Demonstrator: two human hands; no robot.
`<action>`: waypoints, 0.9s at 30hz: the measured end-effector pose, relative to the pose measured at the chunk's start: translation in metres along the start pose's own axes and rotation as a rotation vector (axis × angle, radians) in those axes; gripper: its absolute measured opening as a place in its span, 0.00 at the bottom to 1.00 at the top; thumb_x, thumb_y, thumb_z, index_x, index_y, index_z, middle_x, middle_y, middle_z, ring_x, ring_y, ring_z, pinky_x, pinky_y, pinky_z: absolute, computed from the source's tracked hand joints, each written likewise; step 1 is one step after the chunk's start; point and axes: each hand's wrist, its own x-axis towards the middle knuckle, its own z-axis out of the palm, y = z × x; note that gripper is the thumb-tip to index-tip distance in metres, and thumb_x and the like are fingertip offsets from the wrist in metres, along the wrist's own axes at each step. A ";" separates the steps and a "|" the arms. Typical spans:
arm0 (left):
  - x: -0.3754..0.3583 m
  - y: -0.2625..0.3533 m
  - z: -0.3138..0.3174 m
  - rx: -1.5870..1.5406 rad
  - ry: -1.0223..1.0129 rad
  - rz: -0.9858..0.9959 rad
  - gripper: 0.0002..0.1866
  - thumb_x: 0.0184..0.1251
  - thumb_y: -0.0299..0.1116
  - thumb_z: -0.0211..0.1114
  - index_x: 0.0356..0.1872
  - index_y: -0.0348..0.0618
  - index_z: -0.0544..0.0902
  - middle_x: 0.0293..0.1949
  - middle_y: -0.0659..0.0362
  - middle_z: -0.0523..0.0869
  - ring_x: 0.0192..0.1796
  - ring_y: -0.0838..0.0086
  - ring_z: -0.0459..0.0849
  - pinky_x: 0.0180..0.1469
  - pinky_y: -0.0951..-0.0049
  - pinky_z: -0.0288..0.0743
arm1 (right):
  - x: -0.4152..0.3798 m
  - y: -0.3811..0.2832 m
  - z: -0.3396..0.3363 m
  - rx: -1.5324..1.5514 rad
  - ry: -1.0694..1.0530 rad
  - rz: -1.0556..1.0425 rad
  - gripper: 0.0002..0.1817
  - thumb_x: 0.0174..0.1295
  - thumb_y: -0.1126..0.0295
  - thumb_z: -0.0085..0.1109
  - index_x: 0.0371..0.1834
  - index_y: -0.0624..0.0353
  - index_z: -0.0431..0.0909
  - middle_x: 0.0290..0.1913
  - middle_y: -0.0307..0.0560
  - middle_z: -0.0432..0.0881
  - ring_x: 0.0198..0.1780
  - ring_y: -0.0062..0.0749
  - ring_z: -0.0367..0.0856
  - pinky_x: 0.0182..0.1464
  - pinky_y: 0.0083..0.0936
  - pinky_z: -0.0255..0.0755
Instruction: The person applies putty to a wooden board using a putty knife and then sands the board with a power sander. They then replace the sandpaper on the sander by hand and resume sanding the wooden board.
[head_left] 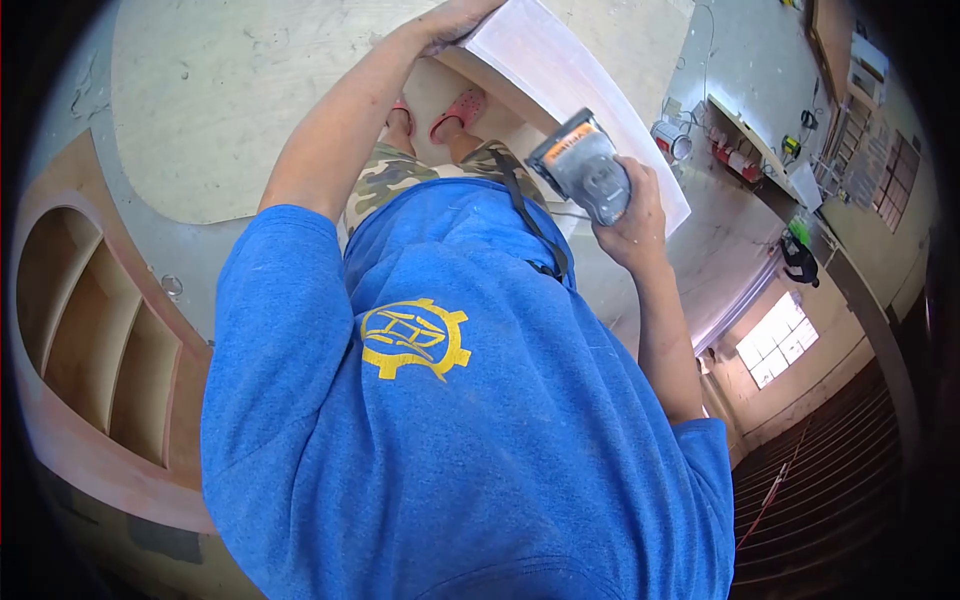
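Observation:
A long white painted panel (560, 62) with a slightly curved face lies across the upper middle. At its upper left end, my left hand (452, 24) holds the corner, with part of the fingers hidden by the panel and cut off by the frame. My right hand (640, 212) is wrapped round a dusty grey power sander (592, 175) with an orange label. The sander is over the near edge of the panel; whether it touches the surface cannot be made out.
On the left stands a curved shelf unit (82, 425) with an oval opening. A pale sheet (200, 100) covers the floor near my feet in pink clogs (462, 112). At the right are a can (672, 140), a cluttered bench (745, 135) and a window (778, 340).

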 end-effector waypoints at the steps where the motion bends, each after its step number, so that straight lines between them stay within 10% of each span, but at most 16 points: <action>1: -0.002 0.001 0.002 -0.092 -0.029 -0.028 0.33 0.80 0.53 0.37 0.77 0.44 0.52 0.78 0.51 0.52 0.79 0.64 0.49 0.78 0.67 0.43 | -0.003 0.001 -0.002 0.004 -0.002 0.006 0.40 0.39 0.80 0.68 0.61 0.50 0.67 0.49 0.55 0.74 0.48 0.55 0.79 0.45 0.42 0.77; 22: 0.008 -0.029 -0.009 -0.190 -0.169 0.054 0.32 0.81 0.49 0.41 0.77 0.44 0.51 0.78 0.52 0.48 0.79 0.66 0.46 0.78 0.67 0.40 | 0.106 -0.087 0.008 0.012 -0.076 -0.108 0.41 0.38 0.80 0.66 0.62 0.51 0.65 0.49 0.53 0.74 0.50 0.54 0.77 0.47 0.41 0.75; 24: 0.002 -0.022 -0.007 -0.316 -0.099 -0.079 0.32 0.74 0.58 0.51 0.74 0.58 0.64 0.74 0.58 0.63 0.75 0.64 0.60 0.76 0.62 0.51 | 0.092 -0.073 0.004 0.011 -0.072 -0.086 0.41 0.38 0.80 0.66 0.62 0.51 0.65 0.49 0.54 0.74 0.51 0.54 0.77 0.47 0.40 0.75; 27: -0.001 -0.016 -0.009 -0.209 -0.101 -0.063 0.32 0.77 0.52 0.49 0.77 0.55 0.56 0.76 0.59 0.58 0.75 0.71 0.60 0.75 0.73 0.53 | 0.062 -0.041 -0.005 0.014 -0.036 -0.077 0.41 0.38 0.76 0.71 0.61 0.48 0.66 0.49 0.52 0.74 0.45 0.53 0.81 0.42 0.41 0.78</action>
